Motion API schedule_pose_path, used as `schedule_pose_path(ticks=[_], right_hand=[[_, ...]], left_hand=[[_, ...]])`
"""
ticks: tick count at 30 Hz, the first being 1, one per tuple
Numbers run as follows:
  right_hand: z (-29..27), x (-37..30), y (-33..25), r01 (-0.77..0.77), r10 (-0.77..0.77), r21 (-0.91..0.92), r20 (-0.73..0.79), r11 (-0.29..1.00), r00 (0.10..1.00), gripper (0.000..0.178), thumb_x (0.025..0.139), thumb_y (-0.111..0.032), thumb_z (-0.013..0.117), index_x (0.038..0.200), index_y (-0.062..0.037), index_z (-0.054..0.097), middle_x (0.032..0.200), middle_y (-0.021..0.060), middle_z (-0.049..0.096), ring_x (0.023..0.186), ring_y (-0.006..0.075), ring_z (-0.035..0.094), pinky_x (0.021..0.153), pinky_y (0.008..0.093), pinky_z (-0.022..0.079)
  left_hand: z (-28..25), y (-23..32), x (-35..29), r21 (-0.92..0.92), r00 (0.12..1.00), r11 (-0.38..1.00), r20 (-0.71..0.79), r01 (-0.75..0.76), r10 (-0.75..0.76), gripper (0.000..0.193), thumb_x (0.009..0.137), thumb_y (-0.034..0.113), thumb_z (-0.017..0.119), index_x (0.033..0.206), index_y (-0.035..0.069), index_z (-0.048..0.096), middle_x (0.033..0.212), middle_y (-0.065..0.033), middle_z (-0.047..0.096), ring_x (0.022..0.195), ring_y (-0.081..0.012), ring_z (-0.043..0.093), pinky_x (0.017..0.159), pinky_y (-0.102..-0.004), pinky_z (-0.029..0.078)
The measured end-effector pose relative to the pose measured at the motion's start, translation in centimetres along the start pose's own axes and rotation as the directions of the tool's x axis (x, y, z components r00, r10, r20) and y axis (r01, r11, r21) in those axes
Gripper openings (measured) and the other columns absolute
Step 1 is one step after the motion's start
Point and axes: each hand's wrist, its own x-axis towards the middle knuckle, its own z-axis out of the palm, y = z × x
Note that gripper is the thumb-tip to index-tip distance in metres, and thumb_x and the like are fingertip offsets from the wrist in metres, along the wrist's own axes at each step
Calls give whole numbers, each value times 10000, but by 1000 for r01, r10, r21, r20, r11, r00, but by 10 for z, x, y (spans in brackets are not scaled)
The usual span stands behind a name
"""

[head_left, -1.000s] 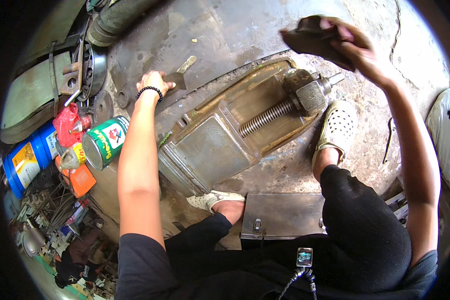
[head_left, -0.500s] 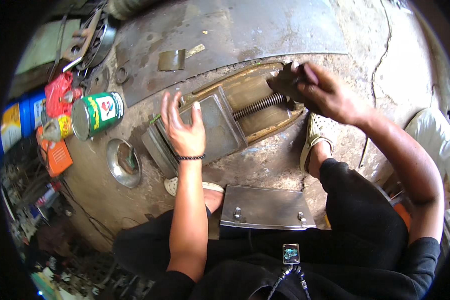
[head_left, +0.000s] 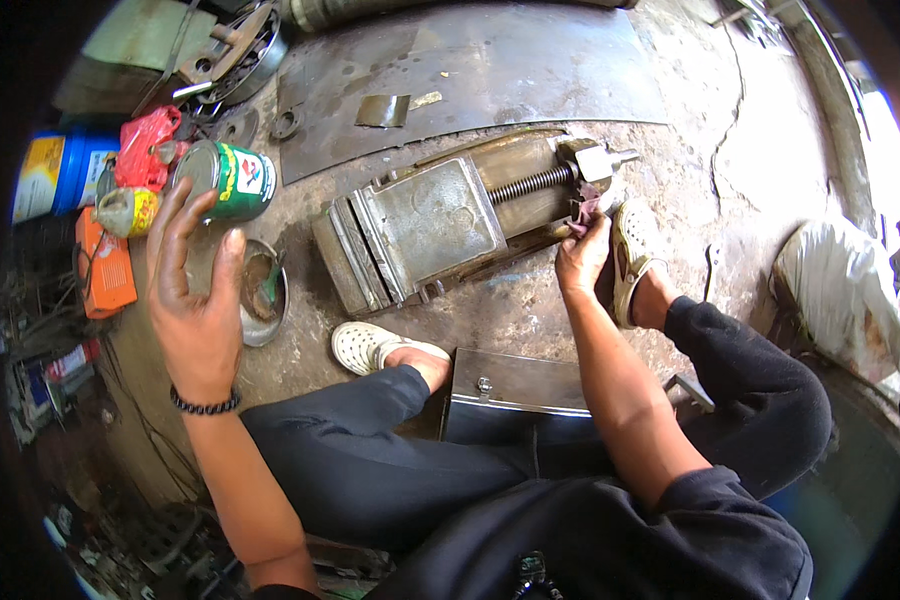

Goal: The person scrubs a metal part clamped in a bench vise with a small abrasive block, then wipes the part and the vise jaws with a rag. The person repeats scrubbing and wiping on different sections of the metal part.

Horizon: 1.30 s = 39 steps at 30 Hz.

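Note:
A heavy grey machine vise (head_left: 430, 215) lies on the floor in front of me, its jaws toward the left. Its threaded screw (head_left: 532, 186) runs right to a metal end block (head_left: 592, 163). My right hand (head_left: 582, 256) is closed on a dark reddish rag (head_left: 583, 208), which it holds against the vise's right end, just below the block. Raised in the air to the left of the vise, my left hand (head_left: 198, 310) is empty with its fingers apart. Behind that hand, partly hidden, sits a round metal bowl (head_left: 278, 325) with a brush-like thing in it.
A green can (head_left: 240, 182), a yellow bottle (head_left: 130, 212), a blue bucket (head_left: 70, 180) and an orange box (head_left: 107, 275) crowd the left. A metal sheet (head_left: 530, 80) lies beyond the vise. Near my legs is a metal box (head_left: 520, 380); a wrench (head_left: 712, 270) lies right of my foot.
My right hand has come down and nearer to me with the rag, from above the screw's right end to beside it. My left hand has moved left, away from over the vise.

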Motion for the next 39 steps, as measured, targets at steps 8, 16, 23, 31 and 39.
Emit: schedule_pose_path(ticks=[8, 16, 23, 31, 39], right_hand=[[54, -7, 4, 221, -14, -540, 361, 812, 932, 805, 769, -94, 594, 1522, 48, 347, 1593, 238, 352, 1495, 412, 289, 1237, 545, 179], [41, -7, -21, 531, -197, -234, 749, 814, 632, 663, 816, -26, 564, 1473, -21, 473, 1583, 172, 403, 1505, 343, 310, 1252, 495, 199], [-25, 16, -12, 698, -271, 97, 952, 710, 143, 642, 787, -14, 566, 1426, -70, 554, 1524, 121, 488, 1401, 326, 463, 1174, 418, 357], [-32, -6, 10, -175, 176, -16, 165, 984, 970, 593, 785, 82, 472, 1367, 5, 554, 1277, 239, 641, 1195, 377, 632, 1042, 415, 485], [34, -12, 2, 561, -136, -305, 780, 770, 611, 671, 869, -48, 537, 1528, -53, 408, 1651, 128, 295, 1528, 376, 242, 1242, 534, 197]], left_hand=[[-4, 8, 11, 36, 984, 992, 131, -124, 119, 402, 864, 129, 733, 1251, 41, 667, 1444, -166, 564, 1369, -329, 507, 1139, -435, 385], [13, 11, 33, -125, 952, 973, 215, -196, 219, 405, 837, 82, 736, 1234, 36, 669, 1454, -187, 546, 1340, -365, 527, 1112, -455, 407], [18, 33, 46, -197, 914, 939, 244, -280, 324, 387, 857, 102, 746, 1235, 67, 676, 1401, -173, 577, 1310, -376, 543, 1079, -459, 437], [-18, 41, 20, -179, 936, 958, 233, -225, 263, 420, 840, 120, 762, 1242, 35, 675, 1404, -177, 584, 1276, -365, 581, 1061, -461, 466], [-19, 44, 24, -151, 939, 962, 226, -229, 259, 426, 841, 123, 767, 1246, 31, 672, 1401, -188, 589, 1284, -370, 575, 1071, -445, 446]])
